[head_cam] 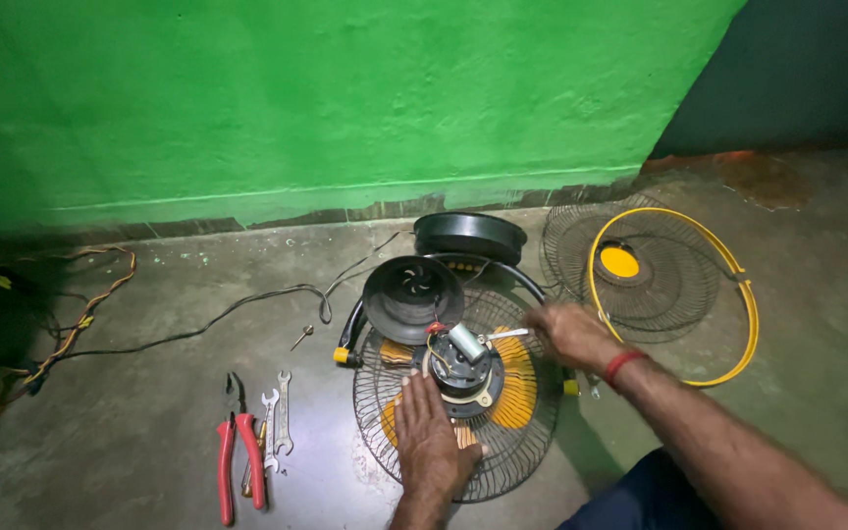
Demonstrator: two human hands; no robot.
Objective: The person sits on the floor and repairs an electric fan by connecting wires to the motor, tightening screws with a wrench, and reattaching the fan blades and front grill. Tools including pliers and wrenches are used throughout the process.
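Fan parts (655,265), tools (247,442) on concrete floor (149,393)

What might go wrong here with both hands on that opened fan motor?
The left hand presses on the wire grille, which may flex and tip the motor. The right hand works close to the capacitor and its thin wires, which could snag. A small screw lies loose on the floor and is easily lost.

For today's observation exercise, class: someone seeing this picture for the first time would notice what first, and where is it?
The bright green wall fills the upper half. Below it, mid-floor, lies a dismantled fan: its motor sits on a wire guard, the left hand flat on the guard in front of the motor, the right hand at the motor's right side. A yellow-rimmed guard lies right, red-handled pliers left.
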